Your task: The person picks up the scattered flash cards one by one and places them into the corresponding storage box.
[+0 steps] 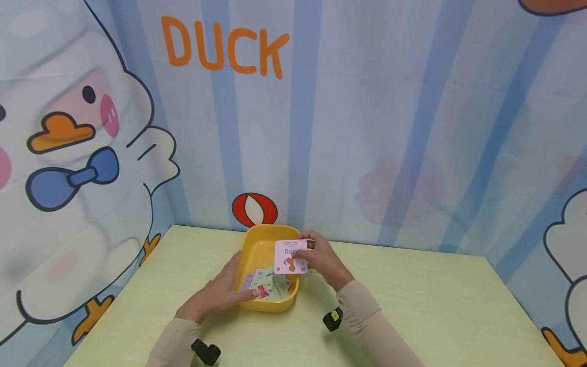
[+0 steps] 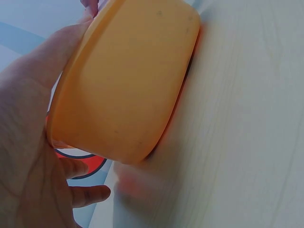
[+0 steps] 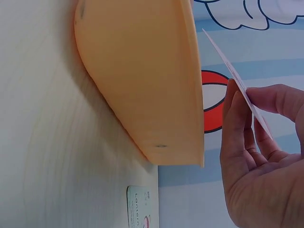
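Observation:
A yellow plastic bin (image 1: 267,306) stands on the table, with several picture cards (image 1: 270,283) lying inside at its near end. My left hand (image 1: 221,289) holds the bin's left side, thumb over the rim; in the left wrist view, fingers (image 2: 90,195) extend past the bin's outer wall. My right hand (image 1: 324,259) pinches a pale pink card (image 1: 283,250) between thumb and fingers above the bin's right rim. It bears upside-down lettering and a small orange animal. The right wrist view shows this card (image 3: 241,85) nearly edge-on, apart from the bin wall (image 3: 142,71).
A pale green card (image 3: 137,204) marked "Lantern" lies on the table beyond the bin's right side. Behind the pale yellow table (image 1: 412,306) hangs a printed cloth (image 1: 339,127) with duck drawings. Black wrist devices (image 1: 206,351) sit at both sleeves.

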Action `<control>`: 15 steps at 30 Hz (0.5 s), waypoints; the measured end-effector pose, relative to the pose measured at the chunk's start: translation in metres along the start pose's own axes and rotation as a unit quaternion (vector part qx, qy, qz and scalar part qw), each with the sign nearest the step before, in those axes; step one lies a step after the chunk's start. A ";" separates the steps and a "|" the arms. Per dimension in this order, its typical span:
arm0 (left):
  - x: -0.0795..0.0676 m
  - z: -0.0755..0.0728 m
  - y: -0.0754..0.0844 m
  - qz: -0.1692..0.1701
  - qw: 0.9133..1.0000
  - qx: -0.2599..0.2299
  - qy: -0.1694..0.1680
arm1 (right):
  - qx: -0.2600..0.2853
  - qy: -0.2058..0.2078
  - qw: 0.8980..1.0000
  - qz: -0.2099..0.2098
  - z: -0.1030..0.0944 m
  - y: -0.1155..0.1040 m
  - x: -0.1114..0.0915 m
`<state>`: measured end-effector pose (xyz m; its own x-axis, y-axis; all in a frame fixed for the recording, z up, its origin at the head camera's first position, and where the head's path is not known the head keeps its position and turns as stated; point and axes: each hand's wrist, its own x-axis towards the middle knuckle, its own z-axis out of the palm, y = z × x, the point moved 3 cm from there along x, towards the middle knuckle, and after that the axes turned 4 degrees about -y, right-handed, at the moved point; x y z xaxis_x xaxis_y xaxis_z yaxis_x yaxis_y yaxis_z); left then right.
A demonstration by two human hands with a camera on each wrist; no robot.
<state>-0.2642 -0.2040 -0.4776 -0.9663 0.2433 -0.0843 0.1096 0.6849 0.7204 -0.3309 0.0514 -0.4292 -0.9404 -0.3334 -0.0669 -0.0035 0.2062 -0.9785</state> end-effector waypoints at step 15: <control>-0.001 -0.001 0.001 0.003 1.000 0.005 0.001 | 0.006 -0.006 1.000 0.003 0.010 0.006 0.006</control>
<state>-0.2632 -0.2040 -0.4763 -0.9660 0.2465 -0.0783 0.1184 0.6905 0.7135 -0.3329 0.0410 -0.4376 -0.9361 -0.3433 -0.0759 0.0074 0.1966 -0.9805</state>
